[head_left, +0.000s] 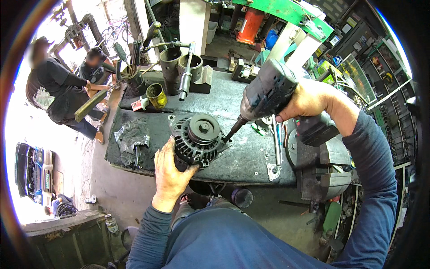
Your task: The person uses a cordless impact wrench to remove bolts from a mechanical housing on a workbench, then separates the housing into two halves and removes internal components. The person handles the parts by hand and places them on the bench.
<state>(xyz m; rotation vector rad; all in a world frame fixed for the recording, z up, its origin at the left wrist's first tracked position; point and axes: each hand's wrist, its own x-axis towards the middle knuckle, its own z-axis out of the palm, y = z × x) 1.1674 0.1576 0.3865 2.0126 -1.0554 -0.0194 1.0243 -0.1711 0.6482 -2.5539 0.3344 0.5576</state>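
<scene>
An alternator [182,144] with a grooved pulley [204,128] facing up sits near the front edge of the dark workbench [242,168]. My left hand [172,174] grips its near left side, thumb and fingers spread around the housing. In my right hand [309,99] is a black cordless impact driver [268,85], held by its handle and tilted down to the left. Its long dark bit [234,129] reaches the right edge of the alternator housing; whether the tip sits on a screw is too small to tell.
Crumpled dark plastic [133,139] lies left of the alternator. Behind stand metal cylinders [170,67], a yellow can [156,95] and a ratchet [186,80]. A vise [329,168] is at the bench's right end. Two people [53,85] are at the far left.
</scene>
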